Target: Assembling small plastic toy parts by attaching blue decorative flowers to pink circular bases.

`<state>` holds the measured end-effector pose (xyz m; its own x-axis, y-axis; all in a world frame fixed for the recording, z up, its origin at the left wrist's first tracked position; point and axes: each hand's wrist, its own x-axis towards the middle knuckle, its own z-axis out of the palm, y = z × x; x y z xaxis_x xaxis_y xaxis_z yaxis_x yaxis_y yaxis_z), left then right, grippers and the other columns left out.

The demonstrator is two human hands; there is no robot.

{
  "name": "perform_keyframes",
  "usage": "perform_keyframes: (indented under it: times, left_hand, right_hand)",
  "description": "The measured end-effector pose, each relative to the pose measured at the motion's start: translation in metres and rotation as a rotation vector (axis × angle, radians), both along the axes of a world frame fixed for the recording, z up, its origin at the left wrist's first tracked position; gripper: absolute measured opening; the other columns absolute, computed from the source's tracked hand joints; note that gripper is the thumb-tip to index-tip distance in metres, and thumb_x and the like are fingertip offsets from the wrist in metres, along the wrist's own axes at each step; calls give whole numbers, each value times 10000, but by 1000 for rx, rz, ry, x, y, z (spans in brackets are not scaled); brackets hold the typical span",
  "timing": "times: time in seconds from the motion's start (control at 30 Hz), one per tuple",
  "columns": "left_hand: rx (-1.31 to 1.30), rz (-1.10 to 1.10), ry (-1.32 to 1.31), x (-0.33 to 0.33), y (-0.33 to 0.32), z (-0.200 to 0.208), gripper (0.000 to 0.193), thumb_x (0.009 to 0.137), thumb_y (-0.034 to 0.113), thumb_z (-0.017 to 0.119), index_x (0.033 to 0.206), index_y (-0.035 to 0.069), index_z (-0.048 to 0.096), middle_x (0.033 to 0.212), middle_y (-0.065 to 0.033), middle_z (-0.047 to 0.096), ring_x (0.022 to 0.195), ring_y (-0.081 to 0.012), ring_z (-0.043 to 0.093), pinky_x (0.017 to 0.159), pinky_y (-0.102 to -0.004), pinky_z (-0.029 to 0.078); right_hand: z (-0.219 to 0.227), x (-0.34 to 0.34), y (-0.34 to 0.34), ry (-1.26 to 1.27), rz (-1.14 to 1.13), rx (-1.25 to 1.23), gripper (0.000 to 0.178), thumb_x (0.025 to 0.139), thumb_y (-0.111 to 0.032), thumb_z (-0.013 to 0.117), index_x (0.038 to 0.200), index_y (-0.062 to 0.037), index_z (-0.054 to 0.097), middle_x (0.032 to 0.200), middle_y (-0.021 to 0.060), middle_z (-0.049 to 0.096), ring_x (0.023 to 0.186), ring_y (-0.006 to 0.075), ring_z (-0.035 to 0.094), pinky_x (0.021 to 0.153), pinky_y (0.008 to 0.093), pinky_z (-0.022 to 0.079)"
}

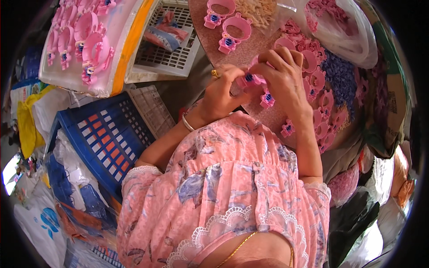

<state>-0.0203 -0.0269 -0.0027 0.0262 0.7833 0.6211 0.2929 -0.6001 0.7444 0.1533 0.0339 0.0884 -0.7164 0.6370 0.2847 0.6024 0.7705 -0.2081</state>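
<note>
Between my two hands is a pink plastic ring-shaped toy piece [251, 81] with a dark blue insert. My left hand [222, 90], wearing a gold ring and a pale bangle, is closed on its left side. From the right, the bent fingers of my right hand [286, 73] pinch the same piece and cover part of it. Just below the fingers lies another pink toy piece [267, 99] with a blue insert. Farther off on the reddish round tabletop [206, 38] rests a matching pink ring piece [237, 31], with one more beside it.
Heaped on the table's right are small blue parts [340, 78], several pink rings [318, 80] and a clear bag [353, 40] of pink parts. Beige parts [257, 12] lie at the back. At left stand a white foam box [100, 85] carrying pink pieces, a grey crate [185, 62] and a blue basket [105, 134].
</note>
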Motion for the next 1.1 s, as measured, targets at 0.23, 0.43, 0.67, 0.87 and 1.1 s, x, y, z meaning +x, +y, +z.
perform_keyframes:
  times: [0.23,0.43,0.67,0.87,1.1]
  left_hand:
    - [-88,172,-150,14,2,-13,486,764,94,812,1160,2,545,1078,-164,665,974,-332,628,880,-426,486]
    - [-156,256,76,16,1,-8,518,754,155,832,1165,8,553,1013,-120,680,966,-286,625,886,-423,443]
    - [-125,344,366,10,0,4,570,720,174,868,1161,47,529,1071,-71,686,977,-256,585,908,-389,421]
    - [142,330,369,10,-6,7,556,693,205,886,1124,62,566,1016,-55,666,920,-248,575,851,-371,425]
    - [-9,43,404,26,-11,10,569,671,271,870,1098,49,568,902,-108,637,901,-309,583,829,-423,434]
  right_hand:
    - [-25,-30,-23,200,-363,-124,277,730,-31,646,987,-127,688,917,41,591,925,249,563,833,386,361]
    - [-18,6,18,174,-484,-31,202,815,-83,691,1009,-126,727,895,38,664,898,224,613,841,368,369]
    - [-41,15,66,101,-465,141,122,801,-140,702,913,-141,751,889,30,669,940,226,606,857,366,370]
    - [-56,-3,92,-166,-523,65,112,822,-194,659,890,-152,738,925,37,667,994,237,603,867,422,369]
    - [-49,4,103,-27,-547,-35,139,816,-207,676,875,-84,705,948,127,688,907,318,658,776,457,456]
